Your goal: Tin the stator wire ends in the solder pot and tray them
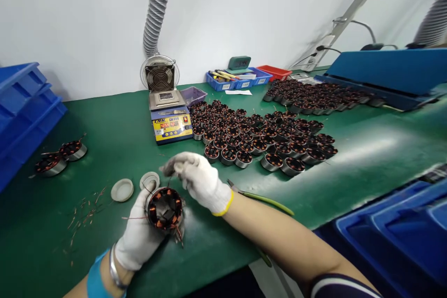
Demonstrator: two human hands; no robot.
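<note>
In my white-gloved left hand is a motor stator, a metal ring with copper windings and black insulation. It is tilted so its open face points up at me, and loose wire ends stick out from its rim. My right hand, also gloved, hovers just above the stator with thumb and fingers pinched together. A thin dark wire rises from the rim toward these fingertips; whether they grip it is hidden. Green-handled cutters lie partly under my right forearm. Two small white dishes, one at the left, sit beside my left hand.
Many stators stand grouped behind my right hand, with another group farther right. A yellow-fronted solder pot stands at the back. Wire scraps lie left. Blue bins rise at left; more bins are at right.
</note>
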